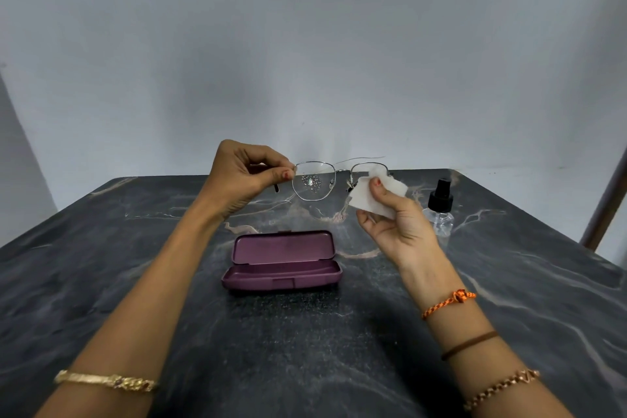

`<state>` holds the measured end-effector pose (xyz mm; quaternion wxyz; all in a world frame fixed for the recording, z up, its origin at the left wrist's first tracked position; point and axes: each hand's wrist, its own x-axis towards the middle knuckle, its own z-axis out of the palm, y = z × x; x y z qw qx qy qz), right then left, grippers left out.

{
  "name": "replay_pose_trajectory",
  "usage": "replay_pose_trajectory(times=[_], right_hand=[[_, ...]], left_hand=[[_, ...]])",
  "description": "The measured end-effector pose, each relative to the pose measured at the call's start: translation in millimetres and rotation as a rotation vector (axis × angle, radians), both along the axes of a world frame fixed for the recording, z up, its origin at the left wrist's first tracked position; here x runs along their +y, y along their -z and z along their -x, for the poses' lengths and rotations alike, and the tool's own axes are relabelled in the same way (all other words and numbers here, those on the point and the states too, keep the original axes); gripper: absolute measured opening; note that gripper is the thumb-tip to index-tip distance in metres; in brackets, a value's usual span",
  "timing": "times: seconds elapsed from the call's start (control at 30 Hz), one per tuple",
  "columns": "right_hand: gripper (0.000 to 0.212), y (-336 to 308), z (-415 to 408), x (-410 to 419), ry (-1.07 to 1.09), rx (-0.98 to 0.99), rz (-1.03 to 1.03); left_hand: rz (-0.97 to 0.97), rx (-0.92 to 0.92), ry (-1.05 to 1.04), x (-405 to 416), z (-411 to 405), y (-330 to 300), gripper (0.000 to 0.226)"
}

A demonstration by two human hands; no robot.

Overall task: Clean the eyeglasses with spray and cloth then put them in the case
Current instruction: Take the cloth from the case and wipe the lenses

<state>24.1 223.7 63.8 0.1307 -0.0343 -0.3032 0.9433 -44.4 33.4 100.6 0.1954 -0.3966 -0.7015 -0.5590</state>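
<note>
Your left hand (246, 173) holds the eyeglasses (334, 180) above the far part of the dark marbled table (101, 282), thumb and forefinger pinched on the frame corner at the hinge, with the other fingers curled behind. Your right hand (393, 217) pinches the white cloth (376, 195) between thumb and fingers and presses it against 1 lens; the other lens carries visible spray droplets. Treat the frame as light, thin wire that is likely to bend under twisting load, and treat the lenses as fragile and slippery while wet. Keep the hold at the hinge corner or the bridge, where the frame is judged stiffest; avoid the long temple arms, which flex easily. Support each lens from both faces with the soft cloth so that wiping pressure does not lever against the pinch. Both lenses are judged unfinished. The purple case (281, 261) lies open on the table, near your forearms, empty and ready. The spray bottle (440, 210) stands upright just beyond your right hand, capped in black.
</note>
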Motion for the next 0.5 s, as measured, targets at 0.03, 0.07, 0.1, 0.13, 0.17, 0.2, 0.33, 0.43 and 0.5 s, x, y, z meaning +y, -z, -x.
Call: replay_pose_trajectory(times=[0.03,0.07,0.1,0.13,0.17,0.2,0.33,0.43,0.5], right_hand=[[0.017,-1,0,0,-0.009,0.013,0.063],[0.019,-1,0,0,-0.012,0.027,0.104],[0.02,-2,0,-1,-0.011,0.041,0.126],[0.02,-2,0,-1,-0.006,0.054,0.134],[0.02,-2,1,-2,0.004,0.066,0.136],[0.02,-2,1,-3,0.015,0.076,0.134],[0.02,-4,2,-3,0.056,0.098,0.115],[0.016,-6,1,-4,0.09,0.112,0.055],[0.013,-6,-1,-5,0.124,0.119,-0.009]], left_hand=[[0.002,-0.005,0.003,1,0,1,0.021],[0.005,-0.01,0.007,2,-1,1,0.019],[0.009,-0.013,0.011,2,-2,1,0.018],[0.014,-0.017,0.015,4,-2,1,0.018],[0.016,-0.022,0.018,5,-3,1,0.018],[0.016,-0.027,0.018,7,-3,2,0.017],[0.023,-0.042,0.026,15,-6,7,0.016],[0.033,-0.045,0.046,16,-7,7,0.016],[0.033,-0.045,0.054,15,-8,5,0.017]])
